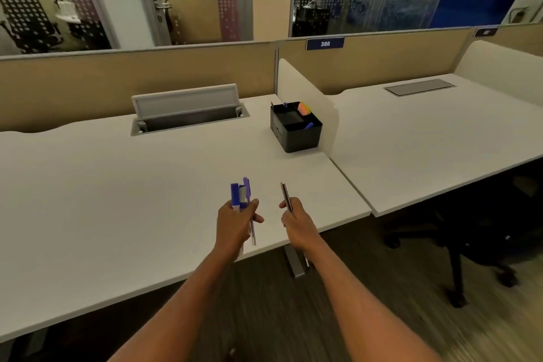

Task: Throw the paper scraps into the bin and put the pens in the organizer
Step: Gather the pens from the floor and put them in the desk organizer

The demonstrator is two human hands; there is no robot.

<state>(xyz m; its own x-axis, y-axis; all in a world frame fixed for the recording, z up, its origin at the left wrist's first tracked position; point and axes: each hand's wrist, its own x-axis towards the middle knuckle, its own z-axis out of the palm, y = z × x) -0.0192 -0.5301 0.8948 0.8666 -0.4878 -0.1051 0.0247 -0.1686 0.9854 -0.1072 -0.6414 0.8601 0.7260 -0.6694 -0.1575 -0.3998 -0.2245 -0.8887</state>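
My left hand (pixel 235 223) grips a bunch of pens with blue and purple caps (pixel 241 192), their caps pointing up and their tips sticking out below the fist. My right hand (pixel 296 222) holds one dark pen (pixel 286 195) upright. Both hands hover over the front edge of the white desk (pixel 117 185). The black organizer (pixel 295 126) stands at the desk's far right, against the white divider, with a blue pen and orange sticky notes inside. No paper scraps or bin are in view.
An open grey cable hatch (pixel 188 110) is set in the desk's back. A white side divider (pixel 308 97) separates this desk from the neighbouring desk (pixel 426 132). A black office chair (pixel 476 244) stands under that desk at the right.
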